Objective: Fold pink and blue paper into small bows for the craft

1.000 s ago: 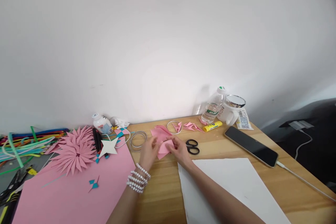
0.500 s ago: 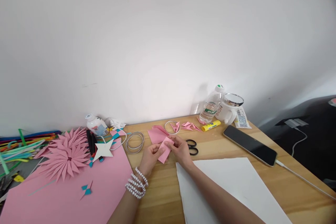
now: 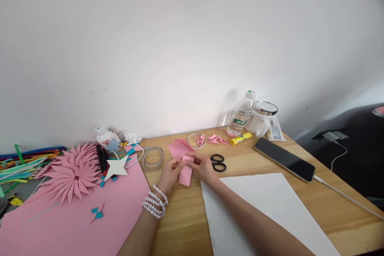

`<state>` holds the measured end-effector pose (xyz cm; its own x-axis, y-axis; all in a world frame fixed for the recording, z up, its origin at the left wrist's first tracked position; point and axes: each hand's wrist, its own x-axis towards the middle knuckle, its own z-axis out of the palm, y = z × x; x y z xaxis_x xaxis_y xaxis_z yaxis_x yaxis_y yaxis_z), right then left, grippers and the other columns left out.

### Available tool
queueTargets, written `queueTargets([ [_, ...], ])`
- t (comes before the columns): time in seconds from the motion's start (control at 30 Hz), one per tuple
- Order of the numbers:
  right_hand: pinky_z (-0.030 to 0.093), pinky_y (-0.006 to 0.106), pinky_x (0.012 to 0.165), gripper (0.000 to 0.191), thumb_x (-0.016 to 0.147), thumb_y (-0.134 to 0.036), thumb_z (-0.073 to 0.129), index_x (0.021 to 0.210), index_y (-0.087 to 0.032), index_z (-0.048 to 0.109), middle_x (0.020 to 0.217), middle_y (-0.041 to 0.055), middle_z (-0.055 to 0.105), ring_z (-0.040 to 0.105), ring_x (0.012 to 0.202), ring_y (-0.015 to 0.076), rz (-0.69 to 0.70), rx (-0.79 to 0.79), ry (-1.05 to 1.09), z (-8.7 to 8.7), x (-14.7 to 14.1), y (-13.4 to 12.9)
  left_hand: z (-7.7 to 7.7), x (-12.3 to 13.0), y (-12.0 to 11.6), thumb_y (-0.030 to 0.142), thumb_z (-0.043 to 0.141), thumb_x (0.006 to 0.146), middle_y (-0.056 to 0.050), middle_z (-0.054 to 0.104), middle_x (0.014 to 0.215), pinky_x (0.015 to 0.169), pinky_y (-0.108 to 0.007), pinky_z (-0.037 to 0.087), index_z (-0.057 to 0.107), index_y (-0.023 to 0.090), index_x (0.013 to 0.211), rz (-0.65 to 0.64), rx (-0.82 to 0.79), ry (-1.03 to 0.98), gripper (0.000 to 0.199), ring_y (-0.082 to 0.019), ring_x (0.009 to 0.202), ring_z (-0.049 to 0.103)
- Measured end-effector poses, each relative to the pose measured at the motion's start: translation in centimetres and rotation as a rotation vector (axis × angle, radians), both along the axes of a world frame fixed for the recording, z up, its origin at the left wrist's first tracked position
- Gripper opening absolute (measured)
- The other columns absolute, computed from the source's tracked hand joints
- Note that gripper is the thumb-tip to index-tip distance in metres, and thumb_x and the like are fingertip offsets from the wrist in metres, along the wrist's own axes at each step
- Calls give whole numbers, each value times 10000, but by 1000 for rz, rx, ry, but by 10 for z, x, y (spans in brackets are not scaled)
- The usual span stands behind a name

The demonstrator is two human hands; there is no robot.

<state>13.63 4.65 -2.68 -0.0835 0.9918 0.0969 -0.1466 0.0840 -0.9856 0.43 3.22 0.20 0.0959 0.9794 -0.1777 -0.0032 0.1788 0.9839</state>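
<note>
A small strip of folded pink paper is held near the middle of the table. My left hand, with a beaded bracelet on its wrist, pinches the strip's left edge. On the right edge, my right hand grips the same paper with thumb and fingers. Just behind lie more pink paper sheets. Black-handled scissors rest to the right of my right hand, their blades mostly hidden. Small folded pink pieces lie farther back, one of them inside a thin ring.
A white sheet lies under my right forearm. At the back right stand a glue stick, water bottle and mug; a phone is nearer. Leftward are pink paper flowers, a pink sheet and a coiled cable.
The folded paper has turned more upright between my hands, and both hands have shifted slightly. The whole view has moved a little with my head.
</note>
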Motion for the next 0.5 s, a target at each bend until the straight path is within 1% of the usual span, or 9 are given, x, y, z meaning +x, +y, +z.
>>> queueTargets([
  [0.1, 475, 273, 613, 282, 628, -349, 659, 833, -157, 649, 769, 42, 658, 593, 663, 166, 25, -20, 13, 0, 0, 1, 0, -1, 1, 372, 678, 606, -19, 630, 593, 491, -205, 369, 661, 110, 698, -24, -23, -52, 278, -113, 528, 513],
  [0.17, 478, 271, 606, 363, 620, -356, 669, 922, -160, 621, 776, 42, 653, 590, 654, 160, 18, -42, 46, 1, 0, 1, -1, -1, 2, 367, 684, 600, -26, 636, 598, 497, -209, 375, 658, 111, 664, -8, -48, -59, 265, -115, 529, 519],
  [0.2, 475, 266, 592, 385, 614, -357, 676, 938, -158, 612, 750, 38, 649, 583, 631, 154, 10, -55, 50, 1, 0, 1, -1, -1, 2, 362, 689, 596, -33, 644, 614, 506, -212, 381, 660, 112, 666, 6, -58, -60, 261, -121, 540, 527],
  [0.27, 455, 248, 535, 339, 606, -375, 681, 846, -140, 634, 667, 32, 633, 551, 561, 137, -17, -80, 34, 3, 1, 0, -1, -1, 3, 351, 695, 590, -44, 656, 639, 520, -217, 390, 665, 113, 675, 24, -70, -57, 254, -128, 556, 539],
  [0.33, 440, 242, 523, 303, 608, -385, 681, 766, -128, 646, 669, 43, 633, 537, 556, 134, -3, -92, 30, 6, 1, -1, -2, -1, 2, 344, 696, 592, -48, 662, 646, 528, -218, 392, 668, 114, 682, 27, -81, -57, 248, -130, 561, 544],
  [0.47, 424, 233, 526, 279, 627, -377, 672, 751, -128, 652, 666, 42, 630, 528, 567, 132, -25, -116, -9, 10, 2, -2, 0, -1, 2, 351, 676, 617, -36, 653, 618, 517, -206, 380, 663, 116, 657, 36, -104, -46, 238, -118, 548, 531],
  [0.5, 420, 229, 517, 281, 630, -371, 672, 773, -130, 650, 675, 42, 632, 524, 560, 127, -34, -127, -19, 12, 3, -2, 0, 0, 1, 355, 672, 620, -33, 649, 607, 508, -204, 375, 662, 116, 649, 40, -115, -32, 241, -117, 540, 525],
])
